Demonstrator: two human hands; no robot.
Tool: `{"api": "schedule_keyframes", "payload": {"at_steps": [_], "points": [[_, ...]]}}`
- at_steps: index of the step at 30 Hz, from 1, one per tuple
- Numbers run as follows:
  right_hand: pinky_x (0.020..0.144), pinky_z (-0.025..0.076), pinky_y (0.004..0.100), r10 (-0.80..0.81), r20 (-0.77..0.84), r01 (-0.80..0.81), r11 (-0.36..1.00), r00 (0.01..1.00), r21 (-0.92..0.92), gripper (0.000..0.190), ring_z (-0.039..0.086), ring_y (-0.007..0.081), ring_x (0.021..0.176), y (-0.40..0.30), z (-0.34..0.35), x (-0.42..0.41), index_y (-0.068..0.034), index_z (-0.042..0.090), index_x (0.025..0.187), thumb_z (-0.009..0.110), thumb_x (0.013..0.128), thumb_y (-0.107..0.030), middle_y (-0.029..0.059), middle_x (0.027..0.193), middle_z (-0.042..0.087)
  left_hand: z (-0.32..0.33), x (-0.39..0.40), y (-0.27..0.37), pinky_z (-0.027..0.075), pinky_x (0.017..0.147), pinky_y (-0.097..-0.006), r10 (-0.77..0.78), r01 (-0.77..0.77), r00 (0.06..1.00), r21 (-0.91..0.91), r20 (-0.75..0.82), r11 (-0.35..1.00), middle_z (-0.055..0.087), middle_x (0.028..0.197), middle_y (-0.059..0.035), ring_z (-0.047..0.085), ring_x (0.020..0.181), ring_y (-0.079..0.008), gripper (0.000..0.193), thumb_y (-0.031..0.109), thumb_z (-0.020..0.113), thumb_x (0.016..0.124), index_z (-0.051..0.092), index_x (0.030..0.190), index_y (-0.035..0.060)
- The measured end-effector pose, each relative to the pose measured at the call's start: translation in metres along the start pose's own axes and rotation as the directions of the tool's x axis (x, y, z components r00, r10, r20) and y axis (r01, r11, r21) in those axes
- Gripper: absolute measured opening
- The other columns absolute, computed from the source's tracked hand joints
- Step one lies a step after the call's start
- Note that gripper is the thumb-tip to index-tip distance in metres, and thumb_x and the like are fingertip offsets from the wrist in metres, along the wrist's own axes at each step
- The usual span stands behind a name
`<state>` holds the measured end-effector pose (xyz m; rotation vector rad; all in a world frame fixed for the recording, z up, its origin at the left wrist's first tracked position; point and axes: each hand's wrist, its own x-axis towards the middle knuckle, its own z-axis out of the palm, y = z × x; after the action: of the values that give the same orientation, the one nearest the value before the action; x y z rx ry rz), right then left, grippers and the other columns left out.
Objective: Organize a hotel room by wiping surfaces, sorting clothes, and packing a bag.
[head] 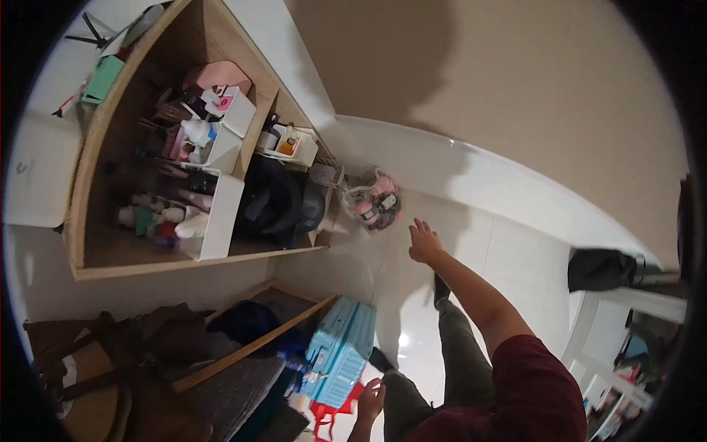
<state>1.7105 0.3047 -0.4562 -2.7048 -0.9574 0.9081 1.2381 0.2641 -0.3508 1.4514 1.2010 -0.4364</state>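
My right hand [425, 241] reaches out over the tiled floor, fingers spread a little and nothing in them. Nearest to it is a clear plastic bag [373, 201] holding pink and dark items, which lies on the floor by the wall and apart from my fingertips. Low at my side, my left hand [371, 399] hangs by my thigh with its fingers loosely apart; no object shows in it. Beside that hand stands a light blue ribbed suitcase [341, 351]. A red bag [326, 414] with straps lies partly hidden behind the suitcase.
A wooden shelf unit [201, 266] on the left holds white bins [223, 215] of toiletries and a black bag [276, 199]. Below it, a wooden rail [254, 343] runs past hanging bags and clothes. A dark bag [602, 269] stands by the right wall.
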Motion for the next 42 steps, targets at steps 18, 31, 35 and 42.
{"api": "schedule_keyframes", "payload": {"at_steps": [18,31,35,42], "points": [[0.110,0.020,0.0679,-0.238,0.143,0.277,0.774,0.961,-0.570,0.084,0.036,0.0335,0.138,-0.036,0.094,0.333,-0.007,0.036,0.146,0.075,0.075,-0.032,0.0151,0.144,0.046,0.120,0.155,0.057,0.050,0.096,-0.0365,-0.244,0.194,0.961,-0.314,-0.127,0.929,0.063,0.124,-0.0146,0.063,0.113,-0.0262,0.034,0.020,0.056,0.097,0.054,0.126,0.0011],[0.113,0.013,0.0686,-0.436,0.356,0.558,0.549,0.826,-0.622,0.043,0.044,0.0284,0.132,-0.018,0.055,0.252,-0.017,0.058,0.131,0.055,0.090,-0.027,0.0044,0.129,0.059,0.138,0.147,0.044,0.050,0.097,-0.0365,-0.227,0.194,0.973,-0.357,-0.050,0.913,0.064,0.124,-0.0123,0.062,0.115,-0.0251,0.037,0.025,0.056,0.098,0.054,0.126,0.0014],[0.115,0.013,0.0644,-0.512,0.268,0.577,0.701,0.816,-0.419,0.043,0.042,0.0265,0.135,-0.003,0.006,0.175,-0.017,0.058,0.131,0.055,0.090,-0.030,0.0049,0.137,0.055,0.134,0.145,0.057,0.049,0.096,-0.0344,-0.199,0.176,0.980,-0.385,-0.023,0.906,0.065,0.123,-0.0104,0.063,0.112,-0.0237,0.036,0.024,0.056,0.098,0.054,0.126,0.0017],[0.107,0.035,0.0548,-0.575,0.336,0.587,0.806,0.746,0.076,0.033,0.058,0.0239,0.115,0.037,-0.167,0.040,-0.007,0.065,0.118,0.063,0.088,-0.020,0.0065,0.121,0.065,0.082,0.201,0.107,0.049,0.092,-0.0474,-0.314,0.113,0.949,-0.952,0.018,0.286,0.053,0.134,-0.0074,0.055,0.115,-0.0253,0.045,0.044,0.043,0.100,0.051,0.131,0.0134]]}}
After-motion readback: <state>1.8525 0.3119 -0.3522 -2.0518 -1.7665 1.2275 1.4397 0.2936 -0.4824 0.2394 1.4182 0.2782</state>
